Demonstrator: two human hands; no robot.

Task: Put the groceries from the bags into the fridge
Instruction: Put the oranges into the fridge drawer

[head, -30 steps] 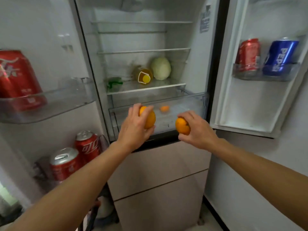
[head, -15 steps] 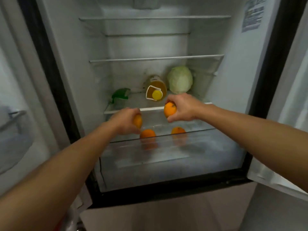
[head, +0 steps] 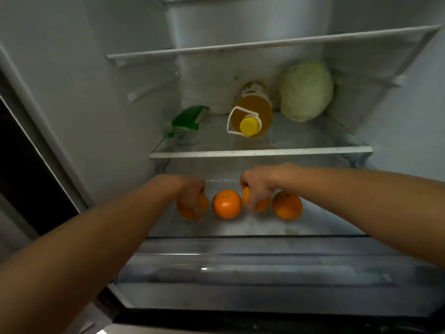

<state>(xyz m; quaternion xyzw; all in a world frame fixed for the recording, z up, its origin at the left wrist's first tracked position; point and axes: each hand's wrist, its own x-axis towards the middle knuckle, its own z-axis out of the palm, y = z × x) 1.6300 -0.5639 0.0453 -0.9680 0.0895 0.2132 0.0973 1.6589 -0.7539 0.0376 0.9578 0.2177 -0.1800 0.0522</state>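
Observation:
Both my arms reach into the clear crisper drawer [head: 252, 273] at the bottom of the open fridge. My left hand [head: 190, 189] is closed over an orange [head: 186, 210] at the row's left end, low on the drawer floor. My right hand [head: 256, 186] grips a second orange [head: 261, 204], partly hidden by my fingers. Two loose oranges rest on the drawer floor: one orange [head: 226, 203] between my hands, another orange [head: 287, 204] right of my right hand.
On the glass shelf [head: 260, 152] above the drawer lie a bottle of amber liquid with a yellow cap [head: 252, 112], a pale green cabbage [head: 305, 91] at the back right, and a green-and-clear packet [head: 190, 119] at the left. A higher shelf [head: 265, 43] spans the fridge.
I have leaned closer to the fridge. Both hands went down from in front of the glass shelf edge into the drawer, carrying their oranges beside the two lying there.

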